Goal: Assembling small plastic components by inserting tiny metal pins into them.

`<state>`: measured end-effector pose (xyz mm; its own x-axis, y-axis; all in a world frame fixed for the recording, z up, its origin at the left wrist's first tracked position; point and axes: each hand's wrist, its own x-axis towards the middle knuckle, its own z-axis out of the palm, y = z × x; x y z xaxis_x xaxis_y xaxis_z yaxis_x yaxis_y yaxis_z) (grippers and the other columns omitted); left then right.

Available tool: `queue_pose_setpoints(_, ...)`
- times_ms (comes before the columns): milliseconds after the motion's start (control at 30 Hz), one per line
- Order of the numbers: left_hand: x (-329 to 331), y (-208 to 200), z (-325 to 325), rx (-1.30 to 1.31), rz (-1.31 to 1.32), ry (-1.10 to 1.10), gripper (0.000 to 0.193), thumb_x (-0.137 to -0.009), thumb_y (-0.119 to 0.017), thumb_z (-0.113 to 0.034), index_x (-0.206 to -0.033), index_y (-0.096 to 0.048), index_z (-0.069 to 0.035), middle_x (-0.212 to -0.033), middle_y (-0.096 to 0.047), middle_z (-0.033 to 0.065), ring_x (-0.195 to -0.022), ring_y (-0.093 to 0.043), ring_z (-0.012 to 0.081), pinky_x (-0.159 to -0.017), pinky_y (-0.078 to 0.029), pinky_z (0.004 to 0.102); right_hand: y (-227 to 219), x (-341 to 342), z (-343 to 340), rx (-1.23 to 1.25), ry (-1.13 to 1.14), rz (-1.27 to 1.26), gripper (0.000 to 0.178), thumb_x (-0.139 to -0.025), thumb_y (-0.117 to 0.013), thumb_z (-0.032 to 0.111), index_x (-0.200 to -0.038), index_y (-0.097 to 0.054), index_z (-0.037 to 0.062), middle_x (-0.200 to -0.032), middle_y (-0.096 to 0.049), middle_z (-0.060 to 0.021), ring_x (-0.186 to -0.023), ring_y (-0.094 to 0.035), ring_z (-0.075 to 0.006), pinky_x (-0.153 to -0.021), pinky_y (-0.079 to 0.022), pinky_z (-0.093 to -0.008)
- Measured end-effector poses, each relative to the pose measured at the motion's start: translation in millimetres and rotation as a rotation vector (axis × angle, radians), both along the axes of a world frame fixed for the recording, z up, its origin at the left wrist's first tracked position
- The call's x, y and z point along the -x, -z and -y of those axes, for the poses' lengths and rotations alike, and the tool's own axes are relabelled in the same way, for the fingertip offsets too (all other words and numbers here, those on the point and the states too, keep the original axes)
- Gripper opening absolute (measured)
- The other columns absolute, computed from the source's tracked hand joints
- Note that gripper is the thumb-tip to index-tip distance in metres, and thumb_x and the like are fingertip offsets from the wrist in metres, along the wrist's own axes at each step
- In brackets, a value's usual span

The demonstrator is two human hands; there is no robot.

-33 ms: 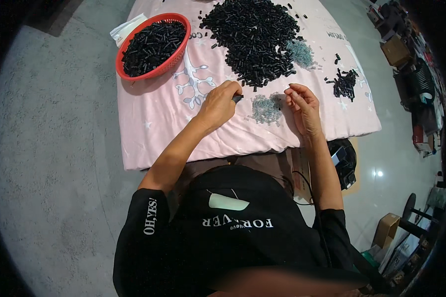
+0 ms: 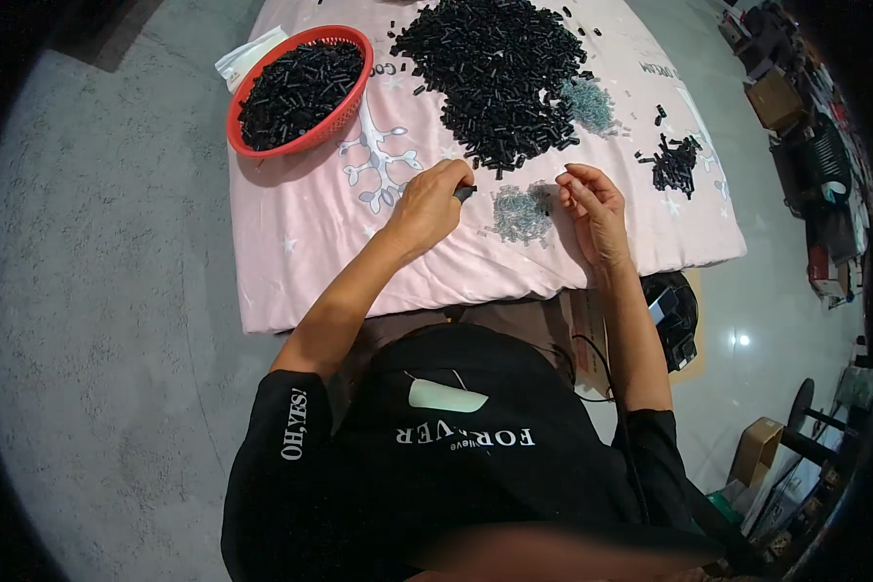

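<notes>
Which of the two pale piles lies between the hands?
The nearer pale pile, between the left hand and right hand; the farther pale pile lies beside the large black pile.

My left forearm slants toward one o'clock, its wrist nearly straight, and my left hand, back uppermost, sits at the view's twelve o'clock with its fingers curled under. My right forearm points between eleven and twelve; my right hand lies toward two o'clock, fingers bent, thumb drawn in close to them.
</notes>
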<state>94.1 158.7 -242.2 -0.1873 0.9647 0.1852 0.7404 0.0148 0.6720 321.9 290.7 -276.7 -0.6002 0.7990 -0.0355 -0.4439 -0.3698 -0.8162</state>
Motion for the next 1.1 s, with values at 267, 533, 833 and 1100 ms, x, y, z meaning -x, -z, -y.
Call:
queue_pose_setpoints(267, -8, -5, 4, -0.110, 0.129, 0.015, 0.020, -0.081, -0.055, 0.011, -0.098, -0.052, 0.001, -0.086, -0.058, 0.0149, -0.077, -0.059, 0.0272, -0.072, -0.047, 0.0347, -1, 2, 1, -0.009, -0.019, -0.033, 0.023, -0.092, -0.062, 0.003, -0.115, -0.061, -0.0015, -0.101, -0.068, -0.0105, -0.082, -0.061, -0.0124, -0.076, -0.049, -0.0227)
queue_pose_setpoints(533, -13, -3, 5, -0.147, 0.125, 0.032, 0.016, -0.084, -0.060, 0.008, -0.097, -0.053, 0.001, -0.085, -0.056, 0.0112, -0.072, -0.056, 0.0199, -0.067, -0.046, 0.0317, 1, 2, 0, -0.028, 0.005, 0.009, 0.022, -0.092, -0.063, 0.003, -0.113, -0.062, -0.0033, -0.099, -0.068, -0.0120, -0.081, -0.063, -0.0133, -0.073, -0.051, -0.0227)
queue_pose_setpoints(833, -13, 4, 5, -0.167, 0.098, 0.013, 0.025, -0.078, -0.059, 0.010, -0.101, -0.055, -0.001, -0.094, -0.058, 0.0158, -0.083, -0.062, 0.0347, -0.073, -0.050, 0.0414, -1, 1, 0, -0.036, -0.010, 0.036, 0.023, -0.092, -0.064, 0.005, -0.113, -0.062, -0.0020, -0.099, -0.069, -0.0103, -0.081, -0.063, -0.0121, -0.072, -0.050, -0.0212)
queue_pose_setpoints(1100, -13, 3, 4, -0.134, 0.056, 0.012, 0.032, -0.079, -0.054, 0.010, -0.108, -0.061, -0.003, -0.096, -0.058, 0.0156, -0.087, -0.062, 0.0345, -0.077, -0.050, 0.0400, 0, 0, 1, -0.035, -0.008, 0.055, 0.023, -0.092, -0.064, 0.005, -0.114, -0.062, -0.0014, -0.099, -0.069, -0.0101, -0.081, -0.063, -0.0118, -0.072, -0.050, -0.0211)
